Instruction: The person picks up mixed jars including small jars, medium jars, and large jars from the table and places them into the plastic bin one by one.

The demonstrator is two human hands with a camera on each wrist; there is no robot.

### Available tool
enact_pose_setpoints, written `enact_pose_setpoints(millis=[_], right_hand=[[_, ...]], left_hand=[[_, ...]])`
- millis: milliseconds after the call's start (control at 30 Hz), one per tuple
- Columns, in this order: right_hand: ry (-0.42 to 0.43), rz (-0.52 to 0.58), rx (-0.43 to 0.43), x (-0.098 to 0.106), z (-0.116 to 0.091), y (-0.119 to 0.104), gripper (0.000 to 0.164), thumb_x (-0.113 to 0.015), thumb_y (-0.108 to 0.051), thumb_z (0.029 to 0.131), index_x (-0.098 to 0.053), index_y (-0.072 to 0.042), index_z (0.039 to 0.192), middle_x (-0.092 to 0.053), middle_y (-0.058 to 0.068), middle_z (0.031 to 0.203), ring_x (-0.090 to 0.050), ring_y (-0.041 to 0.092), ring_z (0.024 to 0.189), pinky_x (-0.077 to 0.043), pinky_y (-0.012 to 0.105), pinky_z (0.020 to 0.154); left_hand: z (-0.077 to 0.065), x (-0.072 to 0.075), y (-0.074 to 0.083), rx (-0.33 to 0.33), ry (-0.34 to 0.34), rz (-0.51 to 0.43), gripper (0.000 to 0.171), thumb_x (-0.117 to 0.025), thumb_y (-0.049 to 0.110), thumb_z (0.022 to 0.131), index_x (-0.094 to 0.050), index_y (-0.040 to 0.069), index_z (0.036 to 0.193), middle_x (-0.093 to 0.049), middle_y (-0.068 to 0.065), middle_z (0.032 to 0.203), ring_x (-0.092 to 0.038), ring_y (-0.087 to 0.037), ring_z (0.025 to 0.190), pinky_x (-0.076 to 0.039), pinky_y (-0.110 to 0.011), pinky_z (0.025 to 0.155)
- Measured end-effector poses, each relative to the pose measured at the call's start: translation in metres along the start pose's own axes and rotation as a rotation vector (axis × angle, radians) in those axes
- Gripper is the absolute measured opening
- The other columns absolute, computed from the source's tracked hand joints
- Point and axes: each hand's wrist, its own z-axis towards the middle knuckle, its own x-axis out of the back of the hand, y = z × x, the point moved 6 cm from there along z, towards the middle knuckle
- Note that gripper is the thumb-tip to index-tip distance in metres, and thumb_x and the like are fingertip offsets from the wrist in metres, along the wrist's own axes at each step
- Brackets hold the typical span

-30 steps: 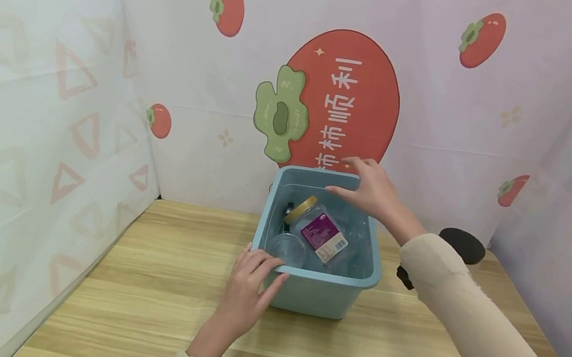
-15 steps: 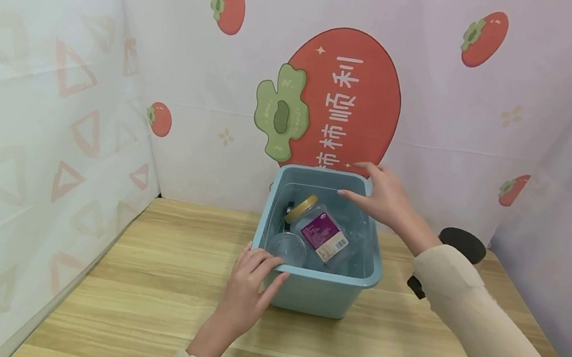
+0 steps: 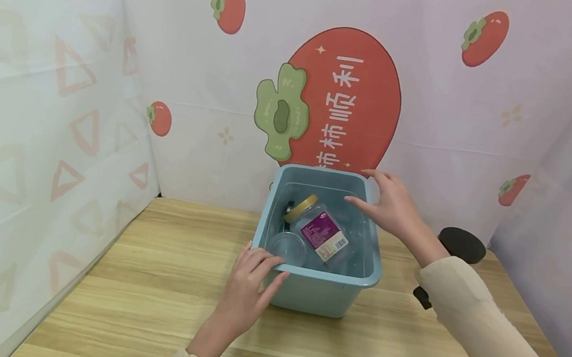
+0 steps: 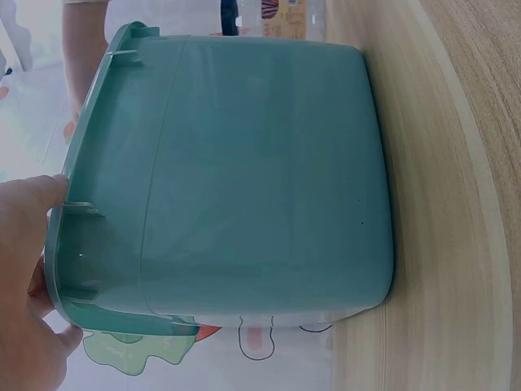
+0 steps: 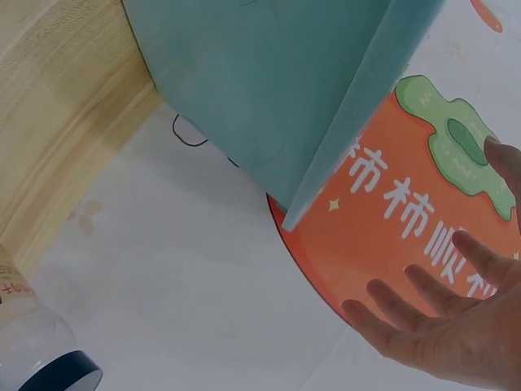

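A blue plastic bin (image 3: 313, 295) stands upright on the wooden table. My left hand (image 3: 248, 292) grips its near left rim corner, fingers over the edge and thumb at the front; the left wrist view shows the bin's outer wall beside that hand (image 4: 28, 244). Inside lies a clear plastic jar (image 3: 323, 235) with a yellow lid and purple label, tilted on its side. A round clear container (image 3: 287, 249) sits in the near left corner, and a small black item (image 3: 289, 208) shows behind the jar. My right hand (image 3: 394, 206) hovers at the bin's far right rim, fingers spread, holding nothing.
Right of the bin stands a clear jar (image 5: 32, 342) with a dark lid (image 3: 462, 245), mostly hidden behind my right forearm in the head view. A printed cloth (image 3: 221, 90) hangs close behind the bin. Wood table surface (image 3: 167, 284) stretches to the left.
My right hand has moved to the right and slightly down, from over the bin to its right rim. The left hand and the things in the bin have stayed put.
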Motion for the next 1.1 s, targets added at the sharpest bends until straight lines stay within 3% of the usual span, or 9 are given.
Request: enact_pose_setpoints(millis=[1100], right_hand=[[0.053,-0.020,-0.049,0.008,-0.029,0.028,0.077,-0.078,-0.039,0.096,-0.045,-0.003,0.156,-0.043,0.031,0.157,-0.039,0.053,0.145,-0.041,0.076,0.109]], left_hand=[[0.000,0.000,0.001,0.013,-0.013,0.007,0.020,-0.084,0.013,0.090,-0.075,0.005,0.107,-0.068,-0.004,0.098,-0.064,-0.024,0.103,-0.044,-0.068,0.112]])
